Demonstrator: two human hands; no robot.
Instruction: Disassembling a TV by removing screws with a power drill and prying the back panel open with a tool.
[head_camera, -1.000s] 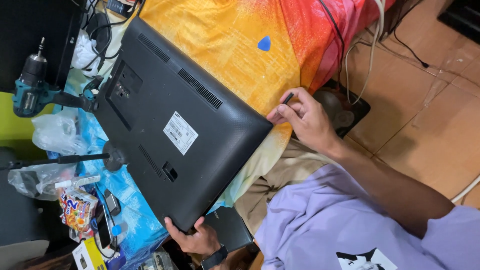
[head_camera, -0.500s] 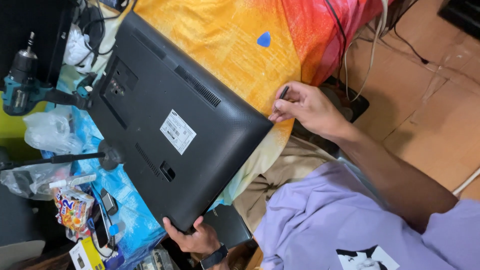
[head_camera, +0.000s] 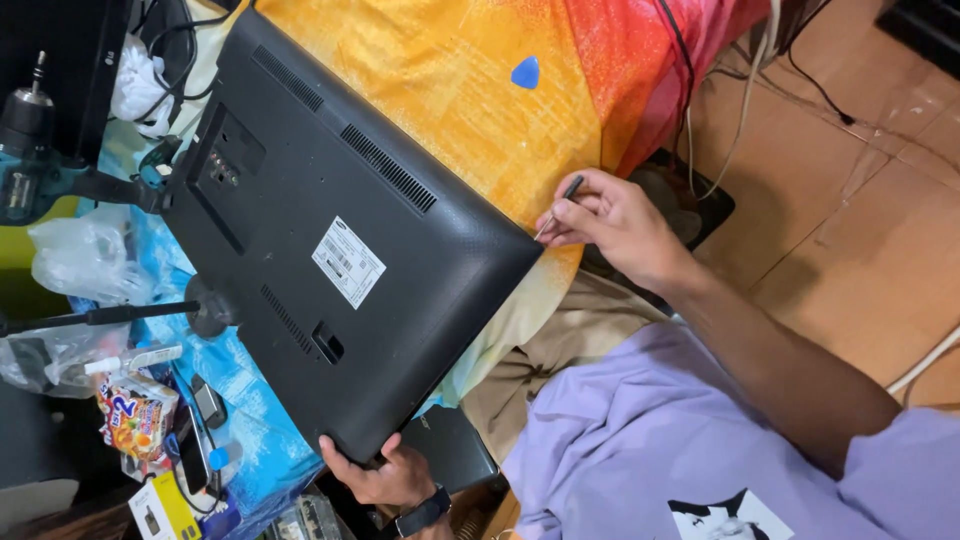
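Observation:
A black monitor (head_camera: 350, 240) lies face down on an orange and red cloth (head_camera: 520, 130), its back panel with a white label turned up. My left hand (head_camera: 375, 475), with a watch on the wrist, grips the monitor's near corner. My right hand (head_camera: 615, 225) pinches a thin dark tool (head_camera: 558, 205), whose tip touches the seam at the monitor's right corner. A small blue triangular pick (head_camera: 525, 72) rests on the cloth beyond that corner.
A teal cordless drill (head_camera: 30, 150) stands at the far left beside plastic bags (head_camera: 85, 260). Small packets and boxes (head_camera: 140, 420) lie on a blue sheet. Cables (head_camera: 720, 90) trail over the tiled floor (head_camera: 850, 200) at the right.
The view has shifted slightly. My right hand has moved a little along the monitor's edge with the tool; my left hand keeps its grip on the corner.

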